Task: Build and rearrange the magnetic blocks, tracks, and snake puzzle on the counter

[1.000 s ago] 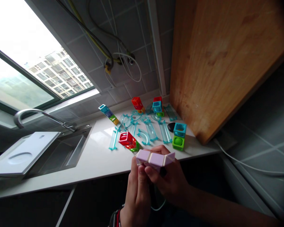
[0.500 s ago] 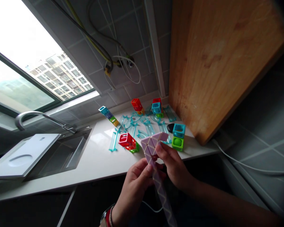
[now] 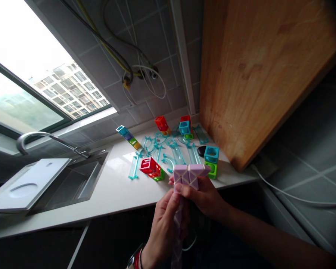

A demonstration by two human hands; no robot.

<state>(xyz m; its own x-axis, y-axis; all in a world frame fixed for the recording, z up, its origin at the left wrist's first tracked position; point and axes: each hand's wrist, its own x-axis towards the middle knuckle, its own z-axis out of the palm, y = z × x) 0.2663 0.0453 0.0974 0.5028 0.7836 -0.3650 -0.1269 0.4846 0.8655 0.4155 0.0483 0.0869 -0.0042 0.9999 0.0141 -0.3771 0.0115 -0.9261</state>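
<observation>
A pink-and-white snake puzzle [image 3: 186, 175] is held between both hands in front of the counter edge. Its upper end is folded into a compact block of triangular wedges, while a straight tail hangs down below. My left hand [image 3: 165, 215] is closed around the tail just under the folded part, thumb along its side. My right hand [image 3: 205, 196] grips the folded block, with the thumb pressed on its near face. The fingers behind the puzzle are mostly hidden.
Red block tower [image 3: 150, 167], blue-green tower [image 3: 211, 160] and several other stacked cubes stand on the white counter [image 3: 112, 194] among clear teal track pieces [image 3: 176, 151]. The sink [image 3: 70, 186] and faucet [image 3: 50, 136] lie left; a wooden panel [image 3: 257, 74] rises at right.
The puzzle has turned in my hands: its folded end now shows a blockier face, and the tail hangs more vertically. My right thumb has shifted down and left.
</observation>
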